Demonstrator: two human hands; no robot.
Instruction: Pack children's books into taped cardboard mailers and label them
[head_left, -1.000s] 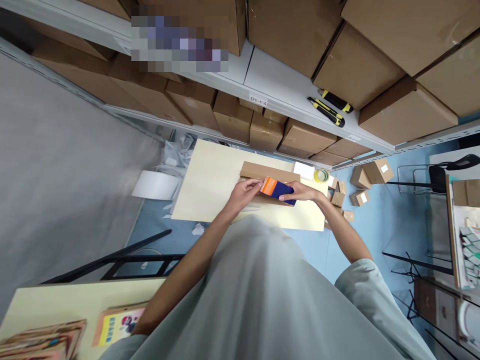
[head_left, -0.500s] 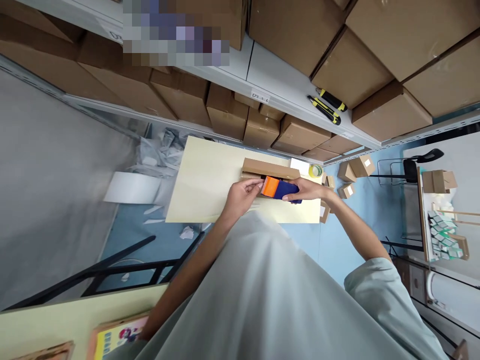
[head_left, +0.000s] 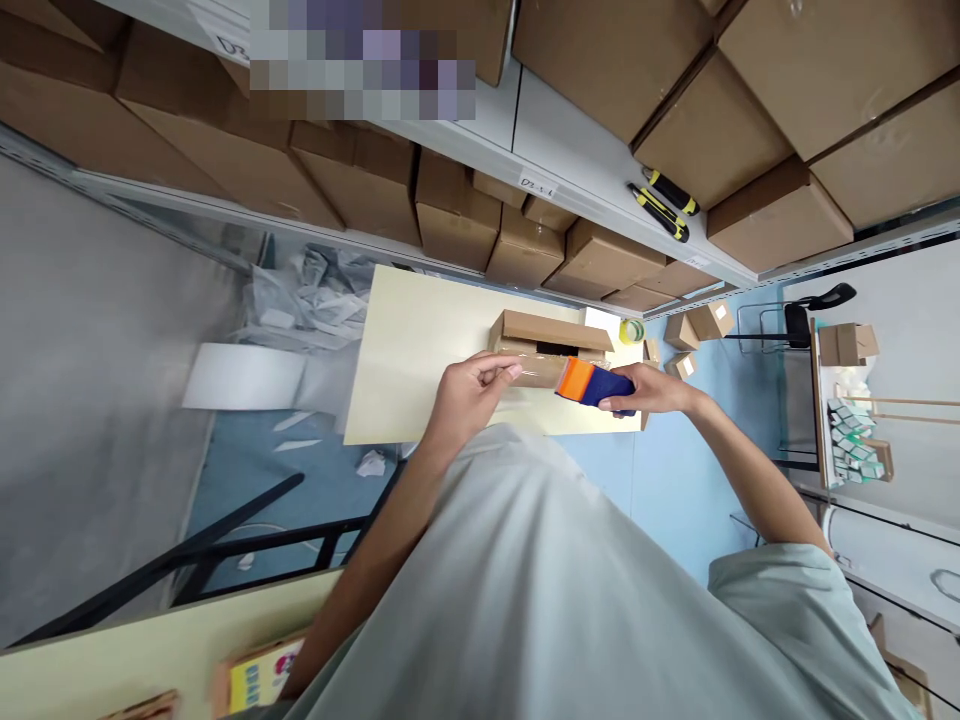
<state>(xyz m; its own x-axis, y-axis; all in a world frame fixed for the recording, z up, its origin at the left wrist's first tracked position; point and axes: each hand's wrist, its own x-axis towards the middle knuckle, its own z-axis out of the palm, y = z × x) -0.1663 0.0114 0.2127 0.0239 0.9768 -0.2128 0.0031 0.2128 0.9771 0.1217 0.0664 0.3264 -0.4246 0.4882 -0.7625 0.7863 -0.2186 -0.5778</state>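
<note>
Tape dispenser (head_left: 594, 384) sat between curled thumb and fingers of the right hand (head_left: 649, 390), seemingly light, stiff, best held by its blue body; left hand (head_left: 474, 394), fingertips together, pinched tape (head_left: 541, 371).

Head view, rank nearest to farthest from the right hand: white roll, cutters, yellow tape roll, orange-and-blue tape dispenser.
From the right hand:
1. Orange-and-blue tape dispenser, held in it.
2. Yellow tape roll, on the table, just beyond.
3. Cutters, up on the shelf.
4. White roll, far left, past the table's edge.
</note>
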